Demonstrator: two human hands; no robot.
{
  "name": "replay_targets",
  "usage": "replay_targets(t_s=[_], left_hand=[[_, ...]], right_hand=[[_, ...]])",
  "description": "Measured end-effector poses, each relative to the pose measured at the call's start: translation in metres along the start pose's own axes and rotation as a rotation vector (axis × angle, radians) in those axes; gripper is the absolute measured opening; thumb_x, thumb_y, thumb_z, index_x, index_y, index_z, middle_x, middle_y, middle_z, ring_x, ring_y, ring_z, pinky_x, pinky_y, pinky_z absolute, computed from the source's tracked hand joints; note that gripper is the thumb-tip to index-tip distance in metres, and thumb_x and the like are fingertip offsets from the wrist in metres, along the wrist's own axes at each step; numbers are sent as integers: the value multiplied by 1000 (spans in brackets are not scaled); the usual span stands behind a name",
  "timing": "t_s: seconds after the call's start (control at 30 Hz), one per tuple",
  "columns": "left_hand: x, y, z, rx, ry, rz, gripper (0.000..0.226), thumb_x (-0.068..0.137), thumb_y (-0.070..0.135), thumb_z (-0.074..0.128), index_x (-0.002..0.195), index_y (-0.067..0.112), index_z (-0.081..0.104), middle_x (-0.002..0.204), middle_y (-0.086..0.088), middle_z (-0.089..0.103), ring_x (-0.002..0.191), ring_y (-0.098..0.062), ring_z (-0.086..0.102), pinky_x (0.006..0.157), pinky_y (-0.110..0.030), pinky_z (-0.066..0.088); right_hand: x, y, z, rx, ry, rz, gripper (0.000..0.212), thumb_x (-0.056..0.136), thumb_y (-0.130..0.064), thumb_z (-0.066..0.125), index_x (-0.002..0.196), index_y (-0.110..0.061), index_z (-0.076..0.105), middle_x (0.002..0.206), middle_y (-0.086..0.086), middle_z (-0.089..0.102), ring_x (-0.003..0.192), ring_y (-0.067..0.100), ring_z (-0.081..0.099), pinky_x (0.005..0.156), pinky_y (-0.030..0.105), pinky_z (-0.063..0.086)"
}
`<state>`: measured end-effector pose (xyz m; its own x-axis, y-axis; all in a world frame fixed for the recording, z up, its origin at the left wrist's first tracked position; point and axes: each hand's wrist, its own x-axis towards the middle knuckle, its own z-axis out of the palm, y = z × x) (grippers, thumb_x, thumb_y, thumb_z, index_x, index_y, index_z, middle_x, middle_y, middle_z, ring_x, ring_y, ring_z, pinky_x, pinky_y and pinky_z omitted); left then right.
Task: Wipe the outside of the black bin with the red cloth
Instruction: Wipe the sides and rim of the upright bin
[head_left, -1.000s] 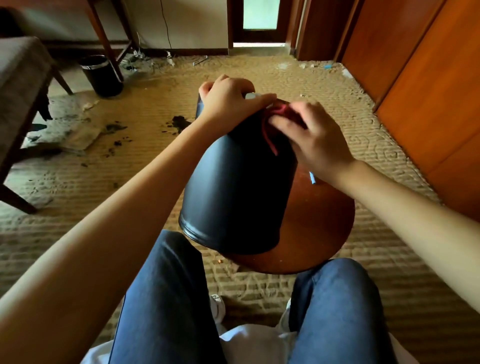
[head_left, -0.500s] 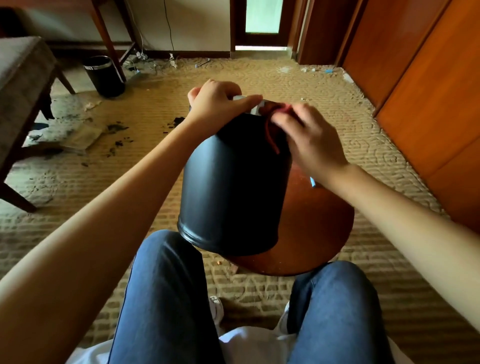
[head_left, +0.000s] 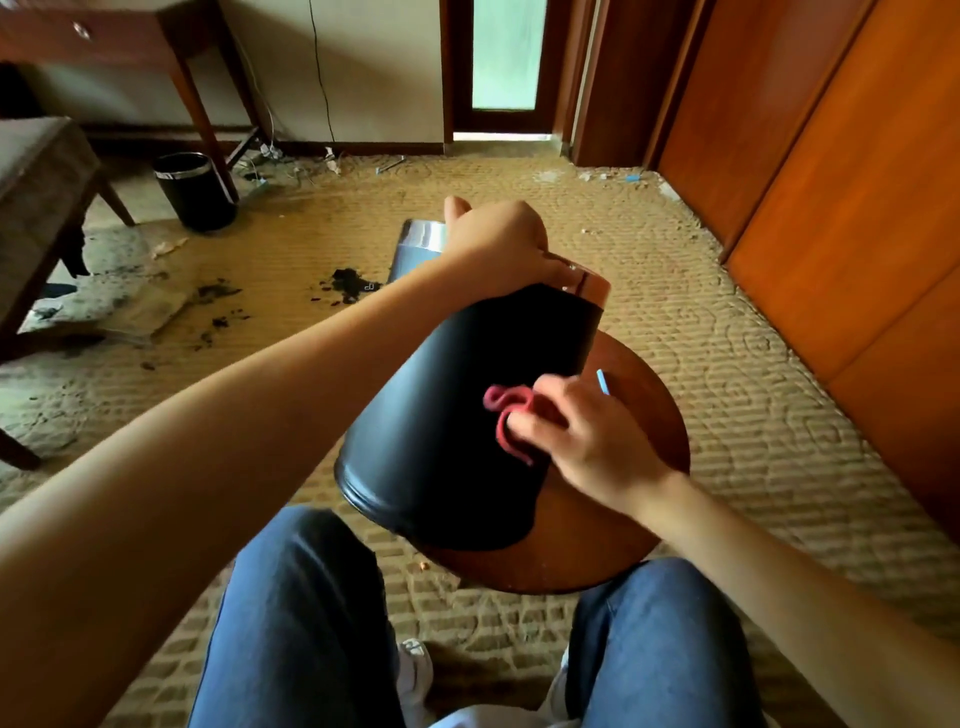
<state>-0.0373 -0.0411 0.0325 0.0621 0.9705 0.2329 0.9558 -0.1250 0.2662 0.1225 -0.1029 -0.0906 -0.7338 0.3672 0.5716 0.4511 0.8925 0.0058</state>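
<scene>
1. My left hand (head_left: 498, 244) is clenched on the bin's (head_left: 447, 415) chrome rim (head_left: 587, 285), fingers curled over the edge.
2. The bin is tilted: its mouth is at the left grip, away from me, and its base comes toward me, below both hands.
3. My right hand (head_left: 587, 441) grasps the cloth (head_left: 506, 415), fingers curled round it, pressing it on the bin's side.
4. The cloth is bunched and pokes out left of the right fingertips, touching the black wall, roughly midway between left grip and base.
5. A round table (head_left: 654, 467) sits under the bin and beneath the right hand. I can't tell if the bin rests on it.
6. A blue strip (head_left: 602, 382) lies just beyond the right hand.
7. My jeans (head_left: 301, 623) are nearer to me than both grips.
8. A second bin (head_left: 195, 192) stands well beyond and left of the left grip, on the carpet (head_left: 727, 415).
</scene>
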Motion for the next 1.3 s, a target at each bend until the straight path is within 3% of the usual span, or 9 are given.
replay_targets(t_s=[0.13,0.3,0.5,0.6,0.77,0.87,1.1,1.2,1.3], left_hand=[[11,-8,-1,-166,-46,-18,58,76,64,65,51,17,43,50,6,35,58,-8,36,77,-35,21],[14,-26,11,-424,25,-132,57,77,59,68,51,16,41,44,9,37,49,-4,36,65,-32,24],[17,-38,16,-309,115,-95,45,90,56,54,64,20,47,64,6,42,69,-11,44,86,-34,22],[15,-35,21,-312,131,-80,49,89,58,53,61,20,40,61,5,39,62,-6,40,87,-34,23],[16,-21,22,-303,140,-54,51,89,56,54,59,19,38,57,4,40,69,-14,42,74,-33,18],[18,-21,19,-309,113,-87,51,90,58,52,58,20,37,59,4,39,73,-15,43,78,-33,20],[9,-23,22,-342,131,-37,51,90,59,50,59,20,37,60,3,38,64,-7,40,81,-35,23],[6,-20,21,-327,127,-32,52,90,57,52,59,19,35,60,3,36,62,-8,38,78,-34,21],[5,-18,17,-324,122,-15,53,89,57,54,58,19,35,57,4,37,61,-12,37,73,-33,21]], right_hand=[[32,55,-40,-167,226,388,21,91,-27,52,109,-24,60,107,7,59,96,26,58,74,33,49],[34,58,-21,-180,293,329,33,82,-2,56,110,-16,66,107,15,58,89,33,52,70,38,47],[-56,-24,26,-91,-62,-304,22,90,-12,57,108,-22,64,109,7,51,85,23,52,72,38,45],[-27,-11,17,-166,-108,-417,22,95,-11,48,108,-19,63,104,11,52,80,25,50,66,37,41],[80,33,-30,-158,117,222,15,87,-22,51,97,-22,62,88,15,60,76,35,56,63,41,44],[70,0,-7,-331,110,183,29,87,-8,42,94,-13,70,86,13,60,71,31,53,53,34,37],[-13,-76,48,-342,-386,-245,11,70,-21,70,80,-18,73,97,3,61,80,21,52,60,30,42],[40,-35,19,-426,-190,-153,8,77,-16,65,80,-19,72,88,1,60,73,22,53,55,30,36],[78,9,-23,-498,62,-36,45,82,-3,30,94,-19,70,88,7,62,71,29,55,54,32,37]])
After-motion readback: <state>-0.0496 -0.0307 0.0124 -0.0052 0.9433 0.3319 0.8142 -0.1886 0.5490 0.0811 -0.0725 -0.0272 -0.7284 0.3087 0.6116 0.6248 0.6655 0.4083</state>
